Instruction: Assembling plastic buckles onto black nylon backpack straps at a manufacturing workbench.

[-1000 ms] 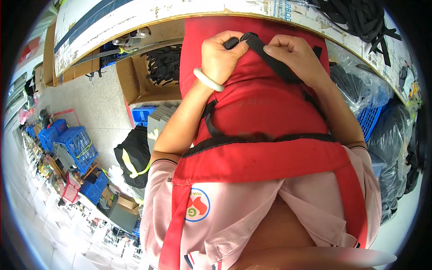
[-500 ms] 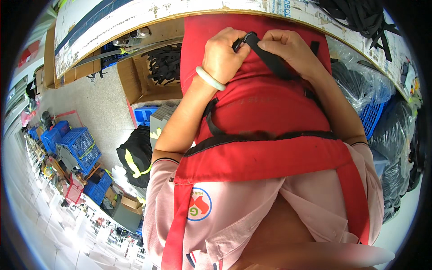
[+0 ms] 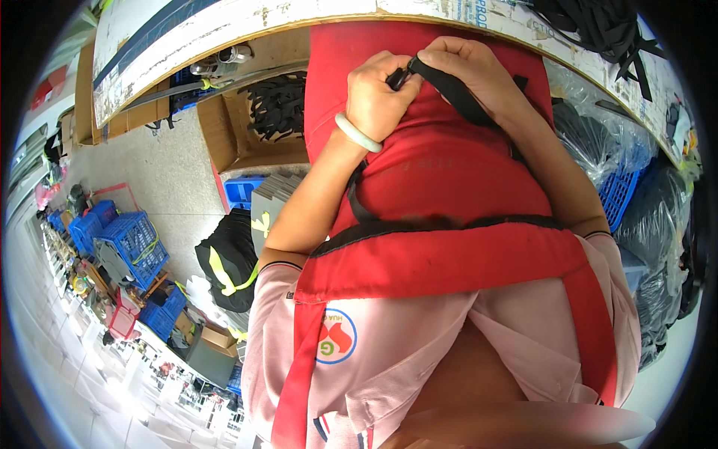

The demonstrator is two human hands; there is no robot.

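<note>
Over the red apron (image 3: 449, 179) on my lap, my two hands are close together. My left hand (image 3: 378, 90), with a pale bangle (image 3: 357, 133) at its wrist, is closed on a small black buckle (image 3: 398, 78). A black webbing strap (image 3: 456, 93) leads off from the buckle toward the right. My right hand (image 3: 471, 71) pinches this strap close to the buckle, thumb and fingers together. The rest of the strap hangs down below my right hand onto the apron. How the strap passes through the buckle is partly hidden by my fingers.
The worn white tabletop (image 3: 299, 19) curves just beyond my hands, with a pile of black straps (image 3: 598, 34) at its right. An open cardboard box (image 3: 224, 135) of black pieces stands at left. Plastic-wrapped bundles (image 3: 598, 138) and a blue basket (image 3: 619, 196) are at right.
My right hand has closed in on the buckle and risen slightly, drawing the strap into a tighter curve. My left hand has shifted a little to the right, still gripping the buckle.
</note>
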